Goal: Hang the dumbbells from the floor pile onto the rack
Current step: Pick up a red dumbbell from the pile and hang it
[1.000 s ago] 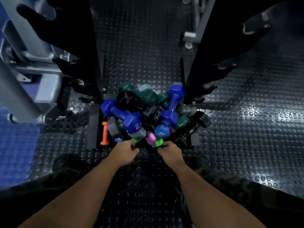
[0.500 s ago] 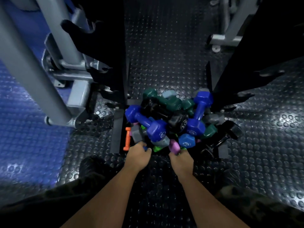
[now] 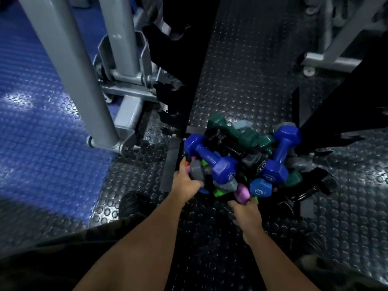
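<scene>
A pile of dumbbells (image 3: 247,162) lies on the studded black floor between two black rack uprights, the left one (image 3: 195,59) and the right one (image 3: 346,85). The pile holds blue, dark green, black, grey, purple and bright green dumbbells. My left hand (image 3: 184,182) is at the pile's left edge, its fingers curled round a small grey dumbbell (image 3: 196,170); a bit of orange shows at the fingertips. My right hand (image 3: 245,211) is at the front edge and grips the lower end of a purple dumbbell (image 3: 241,191).
A grey machine frame (image 3: 69,70) stands at the left on a blue floor mat (image 3: 31,133). Another grey frame foot (image 3: 333,61) is at the upper right. My dark shoe (image 3: 132,203) is beside the left forearm. A black dumbbell (image 3: 310,191) lies at the pile's right.
Both hands have pushed forward into the pile's near edge. The left now curls round the grey dumbbell and the right grips the purple one. The view has shifted left and closer.
</scene>
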